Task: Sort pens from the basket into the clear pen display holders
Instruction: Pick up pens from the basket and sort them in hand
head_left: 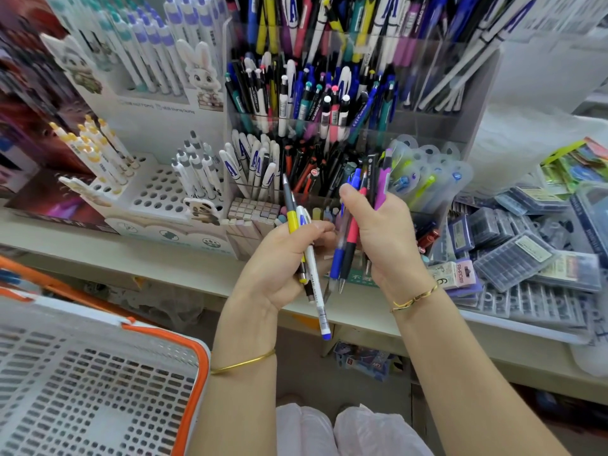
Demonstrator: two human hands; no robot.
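My left hand [279, 261] grips two pens: a yellow-and-grey pen [291, 215] and a white pen [316, 291] with a blue tip pointing down. My right hand [381, 238] holds a bunch of several pens [348, 238], blue, red, black and purple, close to the left hand. Both hands hover in front of the clear tiered pen display holder [427, 126], which is crowded with pens. The white and orange basket [98, 373] sits at the lower left; its visible part shows no pens.
White cardboard pen stands [158, 192] with rabbit and panda figures fill the shelf at the left. Packaged refills and clear boxes [513, 258] pile up at the right. The white shelf edge [164, 271] runs below my hands. Eraser sticks [250, 212] stand before the holder.
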